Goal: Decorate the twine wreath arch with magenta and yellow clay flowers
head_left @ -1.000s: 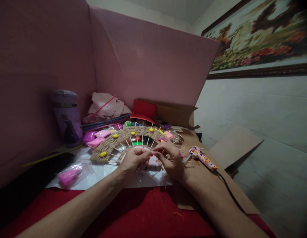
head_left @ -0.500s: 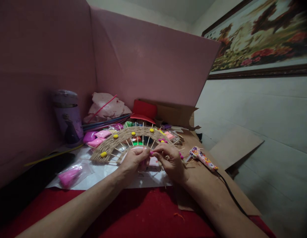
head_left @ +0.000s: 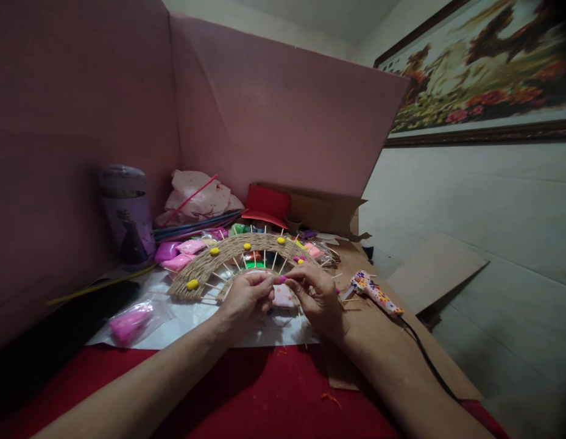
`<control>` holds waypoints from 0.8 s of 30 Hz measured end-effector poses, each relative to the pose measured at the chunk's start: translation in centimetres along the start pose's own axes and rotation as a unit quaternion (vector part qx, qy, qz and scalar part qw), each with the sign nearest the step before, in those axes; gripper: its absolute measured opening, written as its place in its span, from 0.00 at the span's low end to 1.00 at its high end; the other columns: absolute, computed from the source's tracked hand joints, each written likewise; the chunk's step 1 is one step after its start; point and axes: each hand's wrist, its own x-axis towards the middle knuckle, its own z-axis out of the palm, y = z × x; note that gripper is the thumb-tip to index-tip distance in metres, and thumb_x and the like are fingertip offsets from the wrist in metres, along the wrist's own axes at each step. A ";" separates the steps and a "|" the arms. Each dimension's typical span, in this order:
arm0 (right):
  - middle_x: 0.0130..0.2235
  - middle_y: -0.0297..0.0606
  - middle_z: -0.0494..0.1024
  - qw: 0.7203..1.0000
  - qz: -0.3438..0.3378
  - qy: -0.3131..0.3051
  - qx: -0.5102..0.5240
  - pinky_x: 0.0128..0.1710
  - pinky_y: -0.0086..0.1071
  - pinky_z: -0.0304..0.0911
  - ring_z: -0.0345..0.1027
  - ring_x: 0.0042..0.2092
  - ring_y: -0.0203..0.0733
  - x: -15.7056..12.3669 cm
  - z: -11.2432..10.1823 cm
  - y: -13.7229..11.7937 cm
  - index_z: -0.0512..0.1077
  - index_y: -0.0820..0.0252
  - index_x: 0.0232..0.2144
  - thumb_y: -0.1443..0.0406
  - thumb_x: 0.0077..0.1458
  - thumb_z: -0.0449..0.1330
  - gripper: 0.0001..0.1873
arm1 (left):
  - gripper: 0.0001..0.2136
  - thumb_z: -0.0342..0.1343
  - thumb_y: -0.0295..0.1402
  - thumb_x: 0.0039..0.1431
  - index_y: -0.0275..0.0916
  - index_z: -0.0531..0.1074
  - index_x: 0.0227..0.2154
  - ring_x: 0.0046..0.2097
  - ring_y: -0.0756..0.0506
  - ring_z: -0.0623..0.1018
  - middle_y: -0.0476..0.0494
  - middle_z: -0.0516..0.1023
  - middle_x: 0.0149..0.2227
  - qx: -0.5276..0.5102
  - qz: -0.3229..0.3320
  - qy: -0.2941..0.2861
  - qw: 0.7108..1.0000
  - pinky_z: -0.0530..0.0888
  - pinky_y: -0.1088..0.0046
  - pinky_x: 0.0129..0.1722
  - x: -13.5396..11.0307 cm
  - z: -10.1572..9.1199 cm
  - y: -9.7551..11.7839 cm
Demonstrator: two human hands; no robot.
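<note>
A small magenta piece of modelling clay (head_left: 282, 280) sits between the fingertips of my two hands. My left hand (head_left: 248, 297) is closed, thumb and forefinger pinching the clay's left side. On its right side, my right hand (head_left: 315, 297) pinches it too. Behind and below the hands lies a fan-shaped frame of woven twine (head_left: 228, 250) on thin wooden sticks. Yellow clay ovals (head_left: 247, 246) dot its woven band, and a few magenta bits sit near its right end. My right hand covers part of that end.
A flower-patterned hot glue gun (head_left: 376, 294) lies on cardboard (head_left: 401, 347) to the right, its black cord trailing forward. Bagged pink clay (head_left: 131, 324) rests at the left on white paper. A purple tumbler (head_left: 127, 219) stands at back left; more clay packets (head_left: 176, 262) lie behind the frame.
The magenta clay has shifted slightly up and right between my fingertips and shows more plainly. My left fingers have spread a little; the frame keeps its place.
</note>
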 end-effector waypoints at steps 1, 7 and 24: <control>0.29 0.35 0.71 1.000 -0.002 -0.002 0.000 0.28 0.30 0.59 0.62 0.30 0.36 0.0 0.0 0.0 0.71 0.58 0.31 0.67 0.56 0.57 0.03 | 0.13 0.62 0.40 0.47 0.33 0.71 0.26 0.15 0.58 0.59 0.55 0.63 0.15 0.001 0.003 -0.001 1.000 0.51 0.80 0.14 0.0 0.0 0.1; 0.30 0.35 0.72 1.000 -0.016 -0.026 0.007 0.31 0.30 0.61 0.64 0.32 0.36 -0.1 0.1 0.4 0.71 0.58 0.34 0.69 0.55 0.57 0.04 | 0.20 0.60 0.45 0.47 0.36 0.61 0.13 0.15 0.58 0.56 0.55 0.58 0.12 0.025 -0.006 -0.043 0.999 0.49 0.79 0.15 0.0 -0.2 -0.2; 0.30 0.36 0.73 1.000 -0.019 -0.024 0.008 0.31 0.31 0.62 0.64 0.31 0.36 0.0 0.1 0.4 0.72 0.58 0.33 0.67 0.55 0.58 0.03 | 0.17 0.62 0.44 0.45 0.35 0.66 0.19 0.14 0.58 0.57 0.55 0.61 0.14 -0.001 0.007 -0.028 1.000 0.49 0.80 0.14 0.0 -0.2 0.0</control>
